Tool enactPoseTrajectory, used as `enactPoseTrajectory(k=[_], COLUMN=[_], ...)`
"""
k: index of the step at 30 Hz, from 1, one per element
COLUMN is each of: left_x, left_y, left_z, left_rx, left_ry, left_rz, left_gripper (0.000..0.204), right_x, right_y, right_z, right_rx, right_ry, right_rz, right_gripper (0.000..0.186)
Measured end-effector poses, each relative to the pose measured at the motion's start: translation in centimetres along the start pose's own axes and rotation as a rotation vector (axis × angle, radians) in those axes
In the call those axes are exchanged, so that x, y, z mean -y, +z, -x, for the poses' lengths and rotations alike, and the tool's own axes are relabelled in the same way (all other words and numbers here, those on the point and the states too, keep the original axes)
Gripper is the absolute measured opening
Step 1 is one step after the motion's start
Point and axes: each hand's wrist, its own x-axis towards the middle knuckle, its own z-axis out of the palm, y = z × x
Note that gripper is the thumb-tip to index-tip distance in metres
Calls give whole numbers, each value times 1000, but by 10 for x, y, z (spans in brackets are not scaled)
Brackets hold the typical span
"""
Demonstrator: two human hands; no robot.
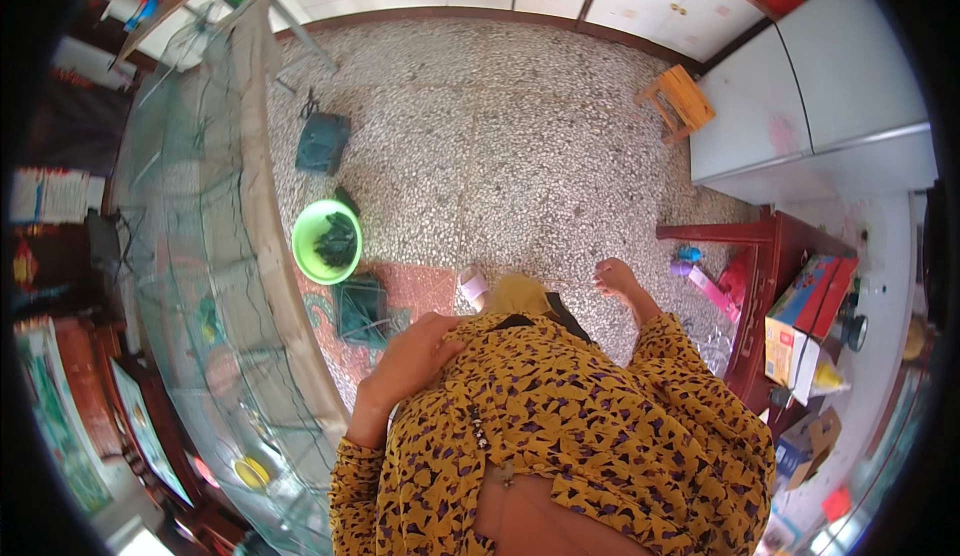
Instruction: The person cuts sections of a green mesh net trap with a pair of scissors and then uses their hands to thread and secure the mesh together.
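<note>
My left hand (428, 348) lies against the front of my yellow patterned top (560, 406), its fingers stretched along the cloth near the waist. Out to the right, my right hand (614, 280) hangs over the speckled floor with its fingers curled in. Nothing shows in it. Below me a foot in a pale pink slipper (473, 281) peeks out beside my tan trousers (520, 294). Left of my feet stands a bright green bucket (304, 254) with dark material inside. Nearest my left hand is a dark green stool-like object (361, 306).
A long frame draped in greenish netting (225, 206) runs along the left. Beyond the bucket sits a dark box-shaped object (323, 143). A wooden stool (682, 99) stands by the pale fridge-like cabinet (750, 116). To the right is a dark red table (755, 256) with boxes (815, 296).
</note>
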Motion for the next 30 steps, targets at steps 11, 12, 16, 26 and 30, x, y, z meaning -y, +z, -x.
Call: enactPoseTrajectory(k=[11, 12, 16, 26, 30], left_x=[-3, -9, -51, -63, -74], left_y=[204, 218, 250, 341, 349], left_z=[43, 44, 50, 68, 99], left_rx=[-118, -95, -40, -5, 8], left_ry=[-152, -128, -109, 45, 44], left_rz=[144, 94, 52, -44, -71], left_gripper=[33, 33, 35, 34, 32], right_x=[-114, -137, -244, -373, -377], right_y=[-29, -33, -67, -88, -50], right_z=[-59, -69, -86, -56, -2], right_rx=[57, 5, 26, -82, -46], right_ry=[-344, -357, -404, -207, -202], right_rz=[255, 223, 425, 255, -46], right_gripper=[36, 28, 13, 15, 10])
